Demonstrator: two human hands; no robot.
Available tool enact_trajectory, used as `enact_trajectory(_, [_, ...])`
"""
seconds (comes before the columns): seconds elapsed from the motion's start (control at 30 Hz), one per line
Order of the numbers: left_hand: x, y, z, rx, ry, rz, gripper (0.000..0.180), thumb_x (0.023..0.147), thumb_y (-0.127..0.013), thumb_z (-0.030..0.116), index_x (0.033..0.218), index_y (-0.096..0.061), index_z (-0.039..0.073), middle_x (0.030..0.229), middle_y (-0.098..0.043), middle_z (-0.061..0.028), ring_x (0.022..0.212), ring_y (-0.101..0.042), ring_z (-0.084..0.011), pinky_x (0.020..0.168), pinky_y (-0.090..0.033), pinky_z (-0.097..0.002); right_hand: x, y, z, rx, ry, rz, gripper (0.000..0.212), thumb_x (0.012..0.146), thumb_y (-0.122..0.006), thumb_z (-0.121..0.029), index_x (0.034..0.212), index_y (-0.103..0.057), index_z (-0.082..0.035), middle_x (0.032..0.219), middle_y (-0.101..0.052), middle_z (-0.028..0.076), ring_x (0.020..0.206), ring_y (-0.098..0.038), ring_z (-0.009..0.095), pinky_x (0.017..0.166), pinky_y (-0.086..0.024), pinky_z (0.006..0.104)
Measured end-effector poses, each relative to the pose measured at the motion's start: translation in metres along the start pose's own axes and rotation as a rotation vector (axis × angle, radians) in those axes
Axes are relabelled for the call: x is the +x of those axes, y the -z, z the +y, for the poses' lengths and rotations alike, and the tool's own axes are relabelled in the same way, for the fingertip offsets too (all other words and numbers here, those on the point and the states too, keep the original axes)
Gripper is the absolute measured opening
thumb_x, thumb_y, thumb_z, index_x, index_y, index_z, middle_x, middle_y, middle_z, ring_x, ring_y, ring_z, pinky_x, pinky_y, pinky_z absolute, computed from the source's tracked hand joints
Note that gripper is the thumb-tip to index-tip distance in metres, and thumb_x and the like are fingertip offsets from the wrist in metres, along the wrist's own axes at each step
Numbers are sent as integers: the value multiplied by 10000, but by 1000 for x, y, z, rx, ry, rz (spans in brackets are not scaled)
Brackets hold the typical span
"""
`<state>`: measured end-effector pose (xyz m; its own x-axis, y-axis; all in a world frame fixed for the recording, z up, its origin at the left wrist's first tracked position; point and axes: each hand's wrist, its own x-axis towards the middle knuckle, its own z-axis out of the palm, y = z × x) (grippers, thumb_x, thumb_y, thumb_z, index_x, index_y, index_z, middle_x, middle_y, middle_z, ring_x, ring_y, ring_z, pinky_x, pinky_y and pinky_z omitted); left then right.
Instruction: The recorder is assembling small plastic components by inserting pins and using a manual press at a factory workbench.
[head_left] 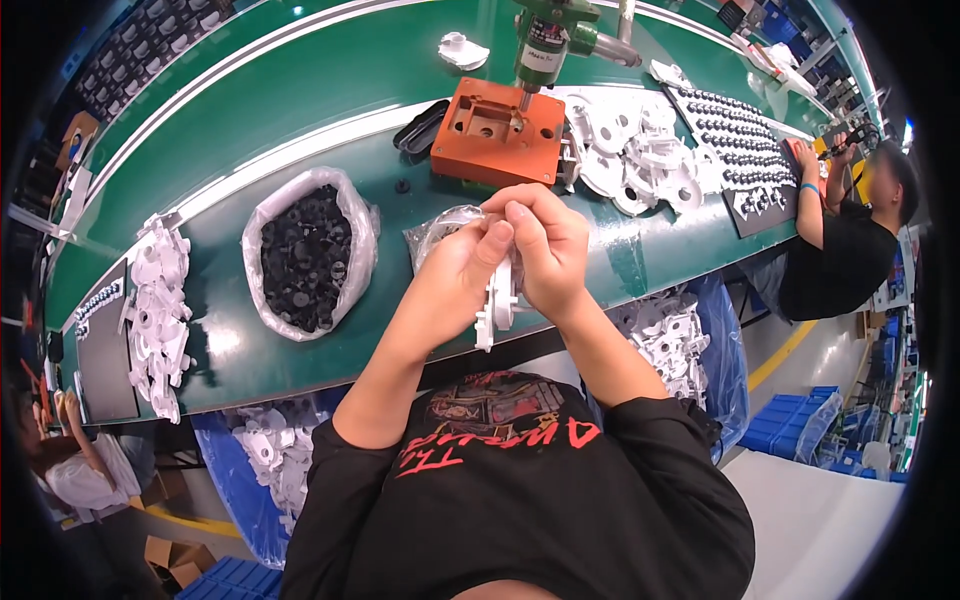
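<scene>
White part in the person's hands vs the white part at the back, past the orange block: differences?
- Support: the held white part is between the left grip and right grip; the back white part lies untouched on the green surface.
- Visibility: the held white part is partly hidden by the grips; the back white part is uncovered.
- Place: the held white part is nearer the person than the back white part.

Shared: both are white.

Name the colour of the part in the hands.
The part is white; head view shows it.
</scene>
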<state>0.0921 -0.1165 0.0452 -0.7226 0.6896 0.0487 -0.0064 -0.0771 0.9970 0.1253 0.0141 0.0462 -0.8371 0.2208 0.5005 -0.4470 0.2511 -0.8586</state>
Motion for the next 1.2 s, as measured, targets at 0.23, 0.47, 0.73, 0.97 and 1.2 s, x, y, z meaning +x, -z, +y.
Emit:
enact_trajectory(0.23, [2, 7, -38, -432, 126, -42, 680, 919, -265, 619, 1065, -497, -3, 863, -586, -47, 744, -582, -107, 660, -471, -236, 3, -1, 1, 376, -173, -12, 337, 925, -378, -220, 924, -554, 67, 681, -585, 116, 618, -552, 156, 590, -455, 257])
enact_trajectory(0.47, [-9, -27, -32, 330, -627, 409, 569, 752, -739, 162, 1201, -432, -3, 1049, -570, -129, 955, -570, -200, 806, -455, -277, 22, 8, -2, 854, -587, 423, 332, 936, -384, -349, 858, -540, -67, 741, -560, 60, 698, -565, 177, 654, -478, 314])
enact_trajectory(0.73, [-11, 0, -10, 636, -508, 518, 172, 801, -681, 108, 891, -570, 13, 716, -619, -101, 571, -604, -192, 494, -457, -298, 12, -8, 13, 858, -603, 352, 374, 961, -342, -377, 947, -527, -52, 822, -570, 48, 753, -568, 162, 717, -473, 318])
enact_trajectory(0.97, [61, 59, 3, 936, -628, 274, 156, 793, -635, 98, 911, -559, 30, 819, -637, -97, 700, -634, -282, 594, -487, -358, -15, 3, 29, -437, 107, -245, 199, 732, -680, -115, 888, -572, -55, 877, -518, 70, 836, -503, 214, 743, -413, 324])
enact_trajectory(1.2, [162, 70, -45, 1321, -759, 9, 94, 800, -541, 109, 888, -550, 76, 890, -615, -89, 768, -626, -297, 621, -509, -391, -34, -8, 28, -719, 290, -346, 283, 662, -720, -129, 928, -624, -117, 957, -518, 35, 936, -492, 237, 780, -366, 379])
